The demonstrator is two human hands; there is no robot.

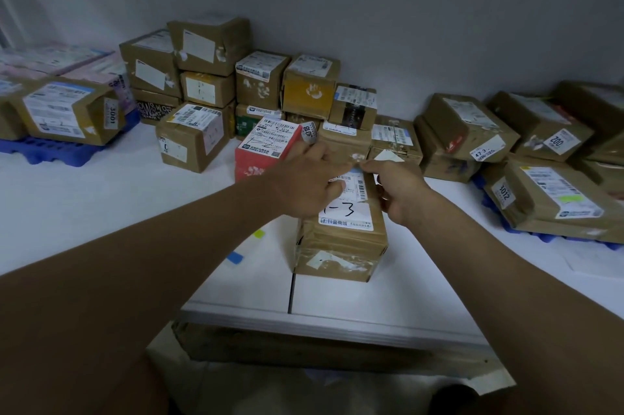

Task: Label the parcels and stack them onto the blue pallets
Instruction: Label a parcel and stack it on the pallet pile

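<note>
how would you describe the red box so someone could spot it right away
Start at the pile of parcels against the grey wall on the white table. At the pile's front, just beyond the left hand, stands the red box. It is the only red one among brown cartons, with a white label on top.

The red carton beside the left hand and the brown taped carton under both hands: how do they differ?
The red carton has a red front; the brown taped carton is plain cardboard. The red one stands farther back, untouched; the brown one is touched by the left hand and right hand. Both carry white shipping labels.
</note>
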